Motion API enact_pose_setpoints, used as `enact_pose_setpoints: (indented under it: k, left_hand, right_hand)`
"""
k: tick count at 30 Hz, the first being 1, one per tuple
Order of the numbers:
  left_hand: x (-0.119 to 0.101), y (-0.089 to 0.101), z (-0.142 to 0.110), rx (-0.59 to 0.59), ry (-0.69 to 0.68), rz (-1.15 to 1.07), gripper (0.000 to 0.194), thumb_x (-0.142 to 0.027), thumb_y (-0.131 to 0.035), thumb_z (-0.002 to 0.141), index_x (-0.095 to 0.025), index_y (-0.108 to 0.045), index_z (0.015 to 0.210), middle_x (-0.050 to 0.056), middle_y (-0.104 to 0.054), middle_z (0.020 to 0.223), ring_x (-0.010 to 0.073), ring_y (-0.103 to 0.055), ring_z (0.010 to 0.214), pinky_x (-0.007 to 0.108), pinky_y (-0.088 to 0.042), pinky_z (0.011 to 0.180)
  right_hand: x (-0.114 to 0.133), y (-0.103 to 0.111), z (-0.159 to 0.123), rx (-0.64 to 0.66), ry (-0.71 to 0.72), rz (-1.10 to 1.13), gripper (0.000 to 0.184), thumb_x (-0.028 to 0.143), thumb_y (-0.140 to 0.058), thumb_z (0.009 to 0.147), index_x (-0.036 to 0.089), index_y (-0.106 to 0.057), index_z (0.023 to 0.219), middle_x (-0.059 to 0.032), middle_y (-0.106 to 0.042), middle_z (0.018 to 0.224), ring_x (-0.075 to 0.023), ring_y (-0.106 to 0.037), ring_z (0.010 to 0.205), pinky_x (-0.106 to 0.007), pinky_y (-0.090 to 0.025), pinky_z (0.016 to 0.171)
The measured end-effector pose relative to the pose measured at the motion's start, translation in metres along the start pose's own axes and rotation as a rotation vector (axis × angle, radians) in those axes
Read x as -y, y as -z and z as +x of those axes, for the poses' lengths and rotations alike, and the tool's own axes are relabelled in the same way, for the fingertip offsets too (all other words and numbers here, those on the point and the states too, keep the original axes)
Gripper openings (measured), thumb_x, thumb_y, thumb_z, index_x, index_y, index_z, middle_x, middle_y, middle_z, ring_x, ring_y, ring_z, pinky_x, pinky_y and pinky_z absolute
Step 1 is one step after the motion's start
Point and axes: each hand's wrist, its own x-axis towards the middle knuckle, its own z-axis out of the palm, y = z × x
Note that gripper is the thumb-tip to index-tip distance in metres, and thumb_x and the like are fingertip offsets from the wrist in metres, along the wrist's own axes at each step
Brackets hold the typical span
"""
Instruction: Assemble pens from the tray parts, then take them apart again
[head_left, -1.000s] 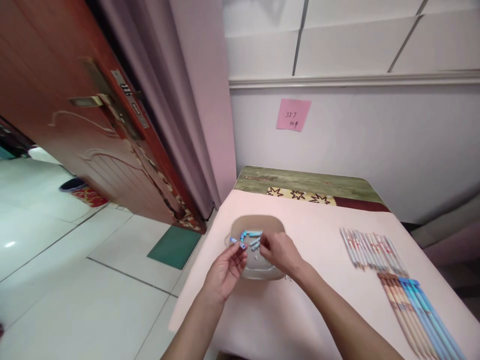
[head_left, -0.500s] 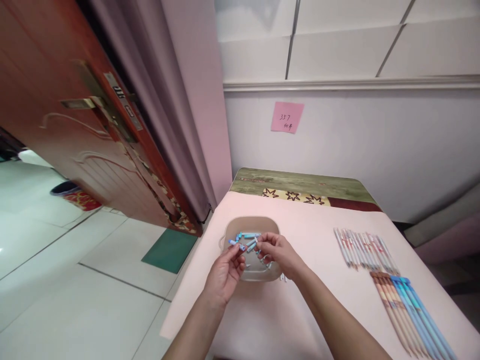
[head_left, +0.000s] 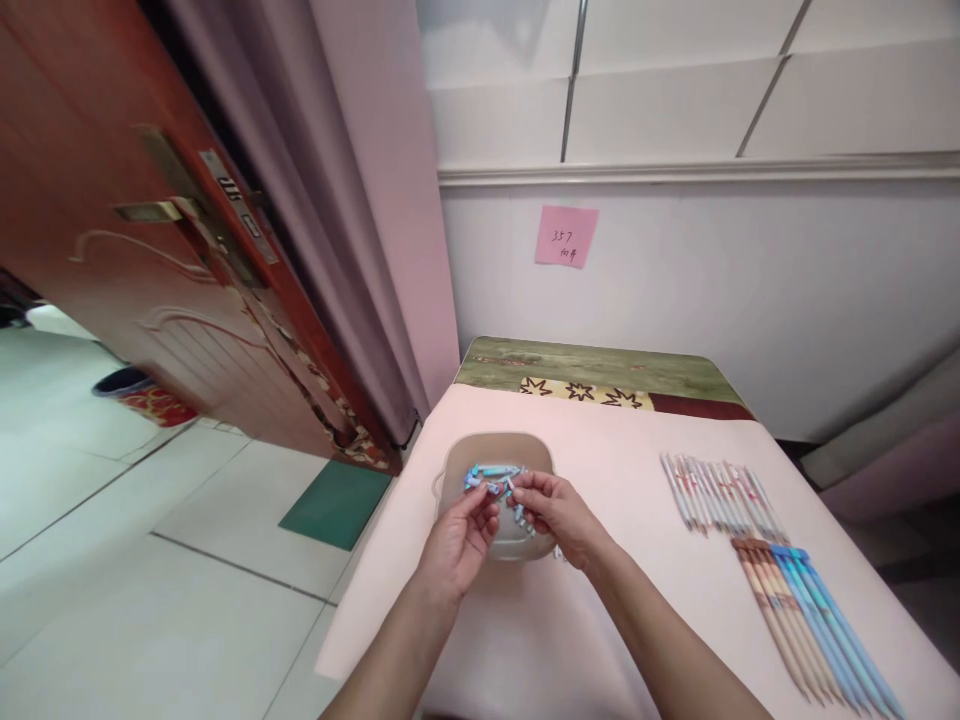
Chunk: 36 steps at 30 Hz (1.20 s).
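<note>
Head view: short, slim tubular piece [head_left: 492, 488], pale blue and violet-blue.

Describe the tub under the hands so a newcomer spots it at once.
Find the table with the pink cover, against the wall. On its left part, the tub sits beneath the left hand and right hand. Unlike the pen-like sticks lying in rows to its right, it is a beige, round-cornered container holding small blue pieces.
</note>
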Motion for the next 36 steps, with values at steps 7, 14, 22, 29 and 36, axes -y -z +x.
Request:
enact_pose_setpoints:
  k: [7,14,22,29,36]
  left_hand:
    - [-0.001,-0.003,-0.005,-0.001,0.044,-0.054,0.007,-0.010,-0.057,0.087,-0.006,-0.064,0.088,0.007,-0.069,0.070,0.0069,-0.058,0.046,0.015,-0.050,0.042]
    - [0.005,-0.006,-0.005,0.029,0.072,-0.058,0.005,-0.009,-0.058,0.086,-0.008,-0.062,0.086,0.003,-0.065,0.064,0.0069,-0.058,0.046,0.014,-0.049,0.043]
    - [0.011,0.002,-0.002,0.076,0.005,-0.015,0.004,-0.011,-0.063,0.083,-0.011,-0.062,0.087,0.002,-0.065,0.071,0.0054,-0.057,0.048,0.013,-0.047,0.043]
    - [0.017,0.003,-0.004,0.134,-0.062,0.033,0.013,-0.012,-0.067,0.080,-0.012,-0.062,0.093,0.002,-0.066,0.076,0.0042,-0.056,0.050,0.013,-0.048,0.047]
    - [0.017,0.004,-0.009,0.114,-0.063,0.015,0.014,-0.011,-0.067,0.080,-0.011,-0.064,0.093,0.002,-0.067,0.076,0.0045,-0.057,0.050,0.013,-0.047,0.046]
  right_hand:
    - [0.003,-0.007,-0.010,-0.195,0.381,-0.435,0.016,0.033,-0.064,0.078,0.017,-0.068,0.081,0.0000,-0.064,0.070,-0.0092,-0.050,0.055,-0.021,-0.039,0.053]
    - [0.017,-0.019,-0.027,-0.324,0.604,-1.017,0.012,0.023,-0.058,0.083,0.023,-0.069,0.082,0.0007,-0.066,0.077,-0.0098,-0.054,0.058,-0.021,-0.036,0.057]
    - [0.014,-0.022,-0.026,-0.312,0.521,-1.086,0.014,0.022,-0.060,0.082,0.024,-0.062,0.095,0.0026,-0.070,0.082,-0.0119,-0.062,0.063,-0.021,-0.042,0.061]
    - [0.013,-0.026,-0.029,-0.325,0.528,-1.138,0.009,0.017,-0.056,0.082,0.023,-0.060,0.089,0.0009,-0.070,0.082,-0.0149,-0.066,0.072,-0.022,-0.045,0.066]
    - [0.009,-0.023,-0.029,-0.330,0.571,-1.130,0.015,0.017,-0.056,0.084,0.024,-0.061,0.097,0.0016,-0.071,0.087,-0.0143,-0.067,0.077,-0.022,-0.046,0.068]
